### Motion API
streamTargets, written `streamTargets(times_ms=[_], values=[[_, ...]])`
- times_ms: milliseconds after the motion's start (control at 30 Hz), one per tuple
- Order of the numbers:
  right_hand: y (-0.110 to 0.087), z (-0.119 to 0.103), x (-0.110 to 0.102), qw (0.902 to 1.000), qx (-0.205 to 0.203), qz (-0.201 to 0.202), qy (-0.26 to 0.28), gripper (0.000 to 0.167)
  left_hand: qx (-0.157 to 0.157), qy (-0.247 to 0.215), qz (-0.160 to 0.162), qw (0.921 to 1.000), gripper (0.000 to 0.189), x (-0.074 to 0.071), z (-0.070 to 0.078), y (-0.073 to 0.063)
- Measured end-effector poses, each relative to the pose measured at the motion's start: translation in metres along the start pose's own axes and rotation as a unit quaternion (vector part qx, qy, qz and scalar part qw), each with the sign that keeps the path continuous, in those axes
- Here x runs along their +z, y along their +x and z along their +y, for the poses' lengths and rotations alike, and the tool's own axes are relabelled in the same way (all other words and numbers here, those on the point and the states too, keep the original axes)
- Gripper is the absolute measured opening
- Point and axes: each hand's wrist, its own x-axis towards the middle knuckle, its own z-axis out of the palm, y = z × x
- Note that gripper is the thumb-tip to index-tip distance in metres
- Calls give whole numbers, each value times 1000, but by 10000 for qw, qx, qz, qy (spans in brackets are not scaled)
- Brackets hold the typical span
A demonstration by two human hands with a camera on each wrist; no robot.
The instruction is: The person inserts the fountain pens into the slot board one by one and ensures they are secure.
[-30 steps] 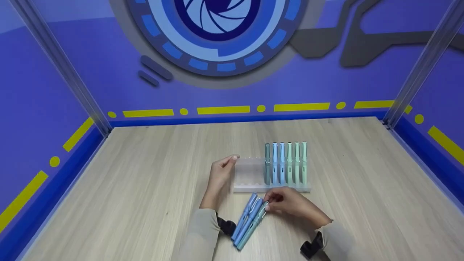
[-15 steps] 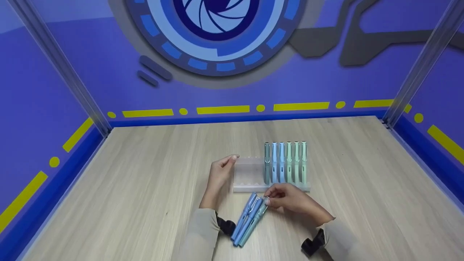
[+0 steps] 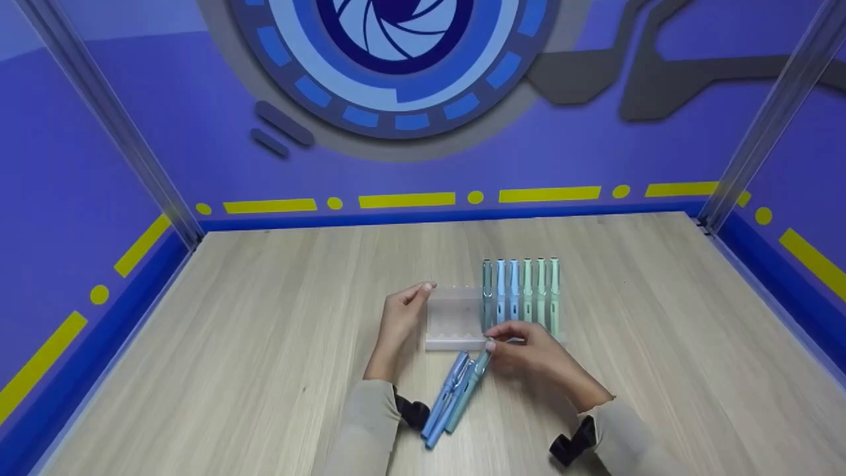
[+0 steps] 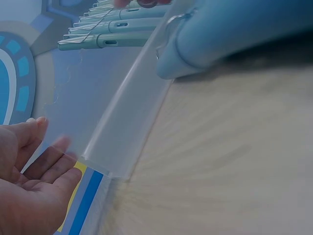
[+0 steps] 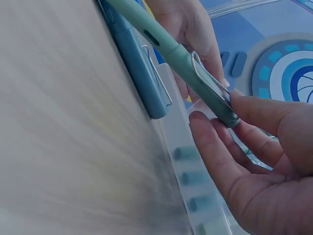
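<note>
And here's the green pen (image 3: 468, 391), slanting in front of the clear stand (image 3: 455, 314): clip end away from the person and over to the right, plain end back toward the person and left. The right hand (image 3: 538, 360) has it by the very tip of the cap, its grip together, thumb and fingers pinching. Look at the right wrist view: that clip end is tipped up off the tabletop (image 3: 297, 291), the clip running along the pen's length. Whether the plain end touches down, one cannot tell.

Just beside it lie two blue pens (image 3: 444, 395), long axes on nearly the same diagonal, clip ends toward the stand too; the green one partly covers the nearer of the pair.

Over on the left, the left hand (image 3: 398, 324) has its grip together on the stand's upper corner, thumb and finger at the edge. And in the stand's right-hand part, six upright, clip ends up: a dark green pen (image 3: 488, 291), two light blue pens (image 3: 501, 291), three light green pens (image 3: 541, 291), all parallel.
</note>
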Motion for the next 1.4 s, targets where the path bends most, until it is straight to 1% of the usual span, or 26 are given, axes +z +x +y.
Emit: streamTargets(times_ms=[67, 167, 233, 400, 500, 767, 833, 1033, 1267, 1400], values=[[0, -2, 0, 9999, 20, 120, 100, 36, 44, 47, 4, 10000, 31, 0, 1, 0], [0, -4, 0, 9994, 0, 309, 145, 36, 18, 54, 0, 10000, 31, 0, 1, 0], [-1, -6, 1, 9989, 25, 381, 269, 36, 8, 35, -7, 10000, 31, 0, 1, 0], [-2, -10, 1, 9954, 34, 321, 905, 41, 32, 19, -7, 10000, 31, -1, 1, 0], [-1, -11, 1, 9934, -32, 319, 1103, 42, 37, 35, -17, 10000, 31, -1, 0, 0], [1, -21, -4, 9939, -1, 445, 1005, 42, -49, -27, -37, 10000, 31, -1, 0, 0], [1, -24, -6, 9946, -30, 443, 942, 41, -21, -44, -37, 10000, 31, -1, 0, 1], [6, -30, -11, 9962, -257, 470, 692, 41, 52, -16, -18, 10000, 33, 0, -1, 0], [11, -39, -13, 9948, -510, 648, 599, 37, 82, -73, -7, 9999, 34, 0, -1, 1], [13, -45, -13, 9937, -567, 791, 553, 33, 95, -45, 5, 9999, 33, 0, -1, 1]])
